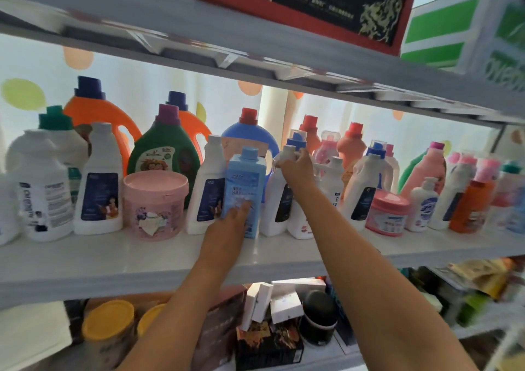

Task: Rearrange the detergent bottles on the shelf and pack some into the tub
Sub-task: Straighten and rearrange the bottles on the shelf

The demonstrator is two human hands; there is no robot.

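two hands are working on the middle shelf (113, 260), and we are judging the task as barely begun: the bottles are still standing in crowded rows and no packing tub is showing. our left hand (230, 223) is pressing its fingers against the lower front of the light blue square bottle (246, 183), which is standing at the shelf's front edge; whether the thumb is wrapping around it we cannot tell. our right hand (292, 166) is curling its fingers around the cap of a white bottle (277, 206) just beside the blue one. crowding us are a pink lidded jar (154, 200) to the left, another white bottle (206, 189) touching the blue one, and a blue handled jug (250, 140) behind. the upper shelf (255, 44) is overhanging, limiting lift room.
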